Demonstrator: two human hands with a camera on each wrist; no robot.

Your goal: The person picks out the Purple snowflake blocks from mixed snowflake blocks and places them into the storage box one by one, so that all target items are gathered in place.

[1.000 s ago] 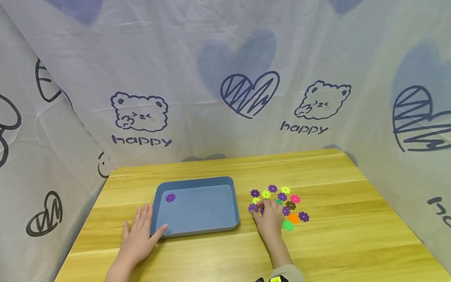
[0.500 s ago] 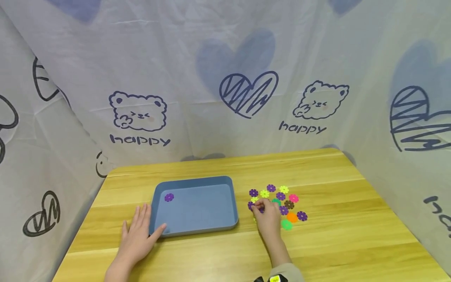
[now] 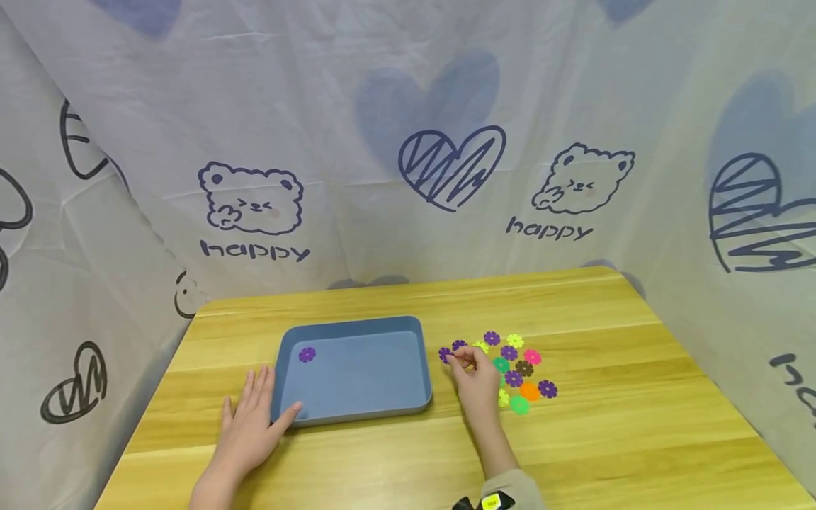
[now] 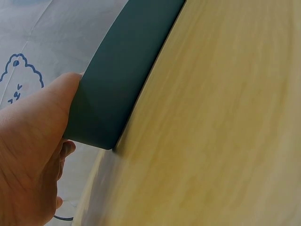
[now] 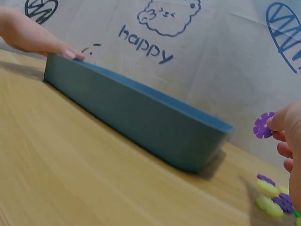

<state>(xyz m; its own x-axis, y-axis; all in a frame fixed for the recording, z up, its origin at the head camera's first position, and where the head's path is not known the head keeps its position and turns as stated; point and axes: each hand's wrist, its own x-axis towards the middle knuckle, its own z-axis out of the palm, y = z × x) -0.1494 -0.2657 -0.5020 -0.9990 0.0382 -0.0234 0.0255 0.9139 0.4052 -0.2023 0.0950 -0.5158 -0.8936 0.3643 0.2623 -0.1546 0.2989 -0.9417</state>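
Note:
My right hand [image 3: 478, 388] pinches a purple snowflake disc [image 5: 262, 126] between thumb and fingertips. In the right wrist view the disc is raised above the other pieces and stands on edge. A shallow blue tray [image 3: 357, 382] lies to the left, with one purple snowflake disc [image 3: 307, 354] in its back left area. My left hand [image 3: 247, 426] rests at the tray's front left corner, its fingers straight along the left side and the thumb across the front rim. The left wrist view shows that thumb against the tray's outer wall [image 4: 115, 80].
Several loose snowflake discs lie right of the tray, among them an orange disc [image 3: 530, 391], a pink disc [image 3: 532, 357], a brown disc [image 3: 524, 367] and a green disc [image 3: 519, 405]. Printed cloth [image 3: 357, 234] hangs behind the wooden table [image 3: 612, 425].
My right hand has picked a purple disc out of the loose pieces and moved slightly left and up toward the tray. The left hand and tray have stayed put.

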